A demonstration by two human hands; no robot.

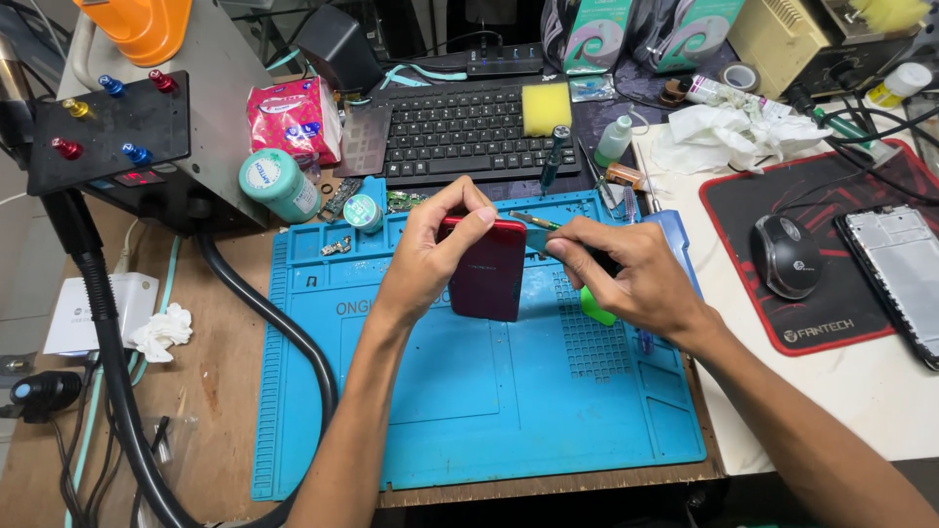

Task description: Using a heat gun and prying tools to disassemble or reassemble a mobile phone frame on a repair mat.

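From the head camera, you are holding a red phone (489, 269) tilted up off the blue repair mat (469, 391), its glossy back facing you. Your left hand (425, 254) is wrapping the phone's left edge, thumb and fingers closing as a grip clamped on its top corner, which is steadying it against pressure from the other side. Your right hand (636, 279) is pinching a thin flat tool (533, 223) whose tip is meeting the phone's upper right edge; that grip is shut on the tool, and a green pick (597, 306) is showing just under the same hand. Lifting the phone above the mat is giving the tool a clear angle at the seam.

Around you, the mat is lying on the wooden table (210, 372), with a black keyboard (465, 132) and a yellow sponge (546, 108) behind it. A teal tub (279, 184) is standing to the left, near a thick black hose (264, 313). To the right, a mouse (785, 256) is resting on a black pad beside a bare phone frame (905, 269)
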